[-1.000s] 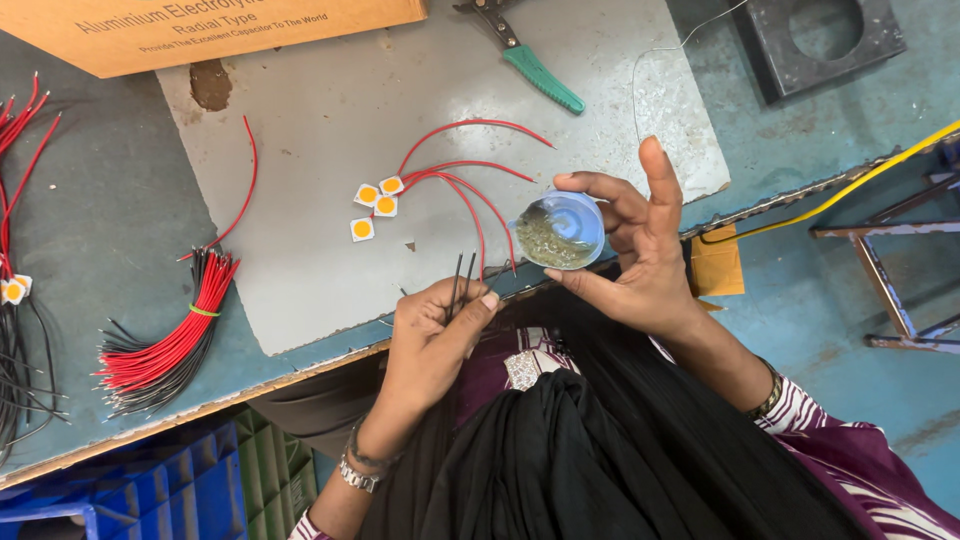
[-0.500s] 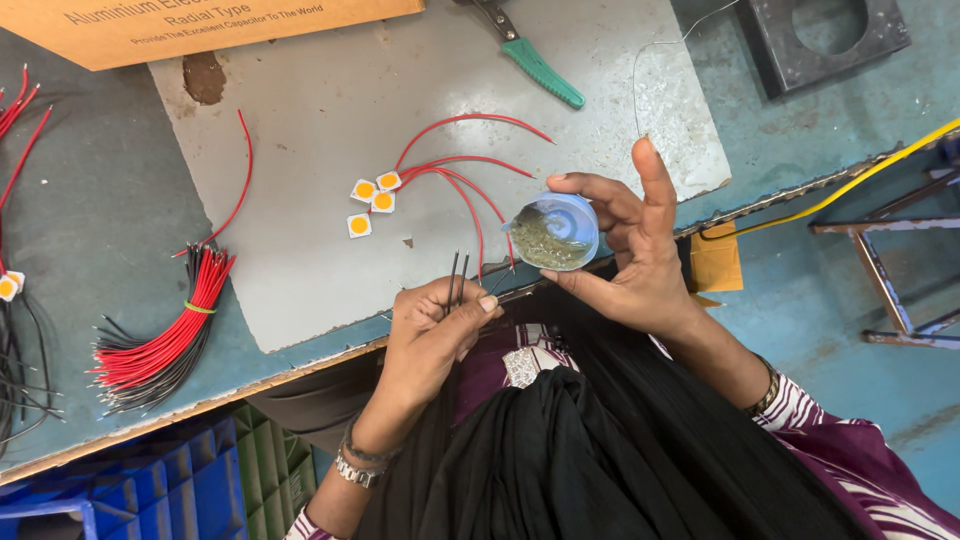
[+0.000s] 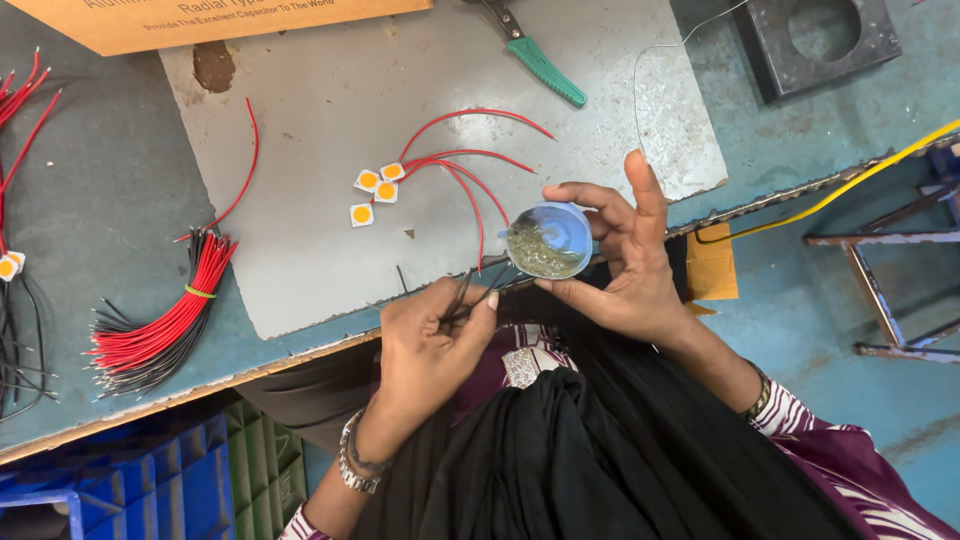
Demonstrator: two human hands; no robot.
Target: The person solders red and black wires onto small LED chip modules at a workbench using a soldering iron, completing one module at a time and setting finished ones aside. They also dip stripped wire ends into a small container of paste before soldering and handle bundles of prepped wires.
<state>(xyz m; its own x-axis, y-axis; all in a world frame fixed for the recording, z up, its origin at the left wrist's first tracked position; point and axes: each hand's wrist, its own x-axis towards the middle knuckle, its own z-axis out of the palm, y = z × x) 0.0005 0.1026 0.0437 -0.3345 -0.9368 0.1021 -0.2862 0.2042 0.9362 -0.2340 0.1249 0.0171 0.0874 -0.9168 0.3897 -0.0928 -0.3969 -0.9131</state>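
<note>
Your right hand (image 3: 630,265) cups a small round tin (image 3: 550,240) of greyish paste just above the tabletop (image 3: 120,200) edge, fingers curled around its rim. Your left hand (image 3: 430,350) pinches thin black wires (image 3: 468,292), their tips pointing toward the tin.
</note>
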